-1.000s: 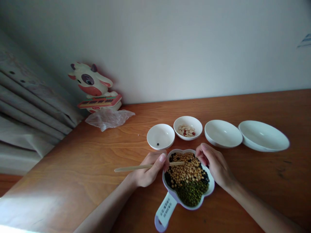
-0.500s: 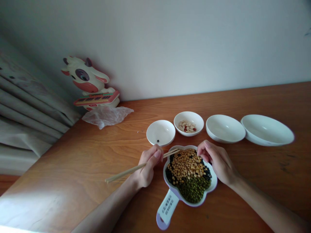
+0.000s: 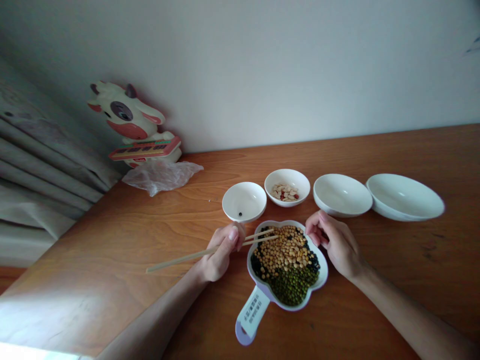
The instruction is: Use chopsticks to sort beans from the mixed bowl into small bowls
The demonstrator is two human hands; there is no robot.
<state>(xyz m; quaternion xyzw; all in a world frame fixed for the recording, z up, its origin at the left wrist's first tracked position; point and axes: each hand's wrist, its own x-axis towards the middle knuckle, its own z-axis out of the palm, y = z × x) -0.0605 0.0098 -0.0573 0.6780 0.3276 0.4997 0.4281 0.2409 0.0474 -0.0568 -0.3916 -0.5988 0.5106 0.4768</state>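
My left hand (image 3: 221,252) is closed around a pair of wooden chopsticks (image 3: 180,260). Their tips, spread a little apart, reach over the upper left of a flower-shaped dish (image 3: 323,276) with a lilac handle (image 3: 249,320). Inside the dish lie yellow soybeans (image 3: 287,250), green mung beans (image 3: 296,287) and black beans (image 3: 257,262) toward the edges. My right hand (image 3: 337,242) is at the dish's upper right rim, fingers curled; whether they hold anything is hidden. Just beyond my left hand stands a white bowl (image 3: 243,192) with one dark bean (image 3: 240,214) in it.
Further right, another white bowl (image 3: 288,176) holds pale flat seeds (image 3: 283,191) and a few reddish pieces. Two more bowls, a round one (image 3: 343,192) and an oval-looking one (image 3: 405,195), continue the row. A plastic bag (image 3: 161,175) and a cow-shaped toy keyboard (image 3: 146,130) sit back left.
The chopstick tips have spread apart and moved further in over the soybeans. My right hand has drawn slightly outward from over the dish to its rim. The whole view has shifted slightly.
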